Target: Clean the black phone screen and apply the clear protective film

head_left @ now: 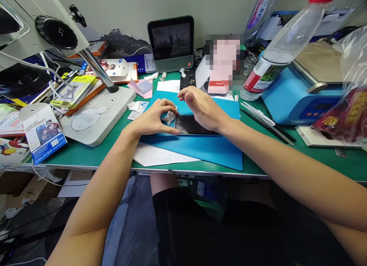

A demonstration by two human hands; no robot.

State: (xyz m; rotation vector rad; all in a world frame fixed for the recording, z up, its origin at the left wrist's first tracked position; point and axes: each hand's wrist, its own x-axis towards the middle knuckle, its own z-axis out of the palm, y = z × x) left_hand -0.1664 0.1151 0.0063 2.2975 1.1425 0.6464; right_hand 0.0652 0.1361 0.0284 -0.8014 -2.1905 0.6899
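Note:
A dark-screened smartphone [189,124] lies flat on a blue work mat [218,151], its right part partly hidden beneath my right hand [205,109]. That hand hovers over or rests on the screen, fingers loosely extended; contact cannot be made out. At the phone's left end, my left hand [156,118] makes a wide C, thumb by the near corner and fingers apart from it. A crumpled white tissue [169,117] lies between the left fingers and the phone. Under the mat's near edge shows a white sheet [163,155].
A microscope stand base [97,116] and boxes occupy the left. Behind are a smart display [172,44] and a second phone [218,87]. To the right stand a water bottle [269,67], tweezers-like tools [266,122] and a blue machine [289,99].

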